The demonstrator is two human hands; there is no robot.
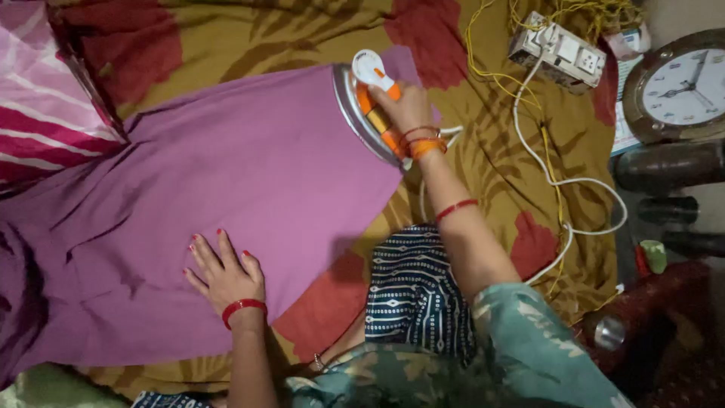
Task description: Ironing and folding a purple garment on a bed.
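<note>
**Ironing a purple cloth on a patterned bedsheet**

Mustard bedsheet [498, 151] with red blotches covers the surface, and a purple cloth [249, 189] lies spread across it. At the cloth's far right edge, the right hand [408, 106] is closed around the orange handle of an electric iron [370, 106], arm stretched forward. The left hand [225, 273] lies flat on the cloth's near part, fingers spread wide, holding nothing. A white cord [563, 181] runs to a white socket box [557, 51]. A round wall clock [683, 87] lies at right.
</note>
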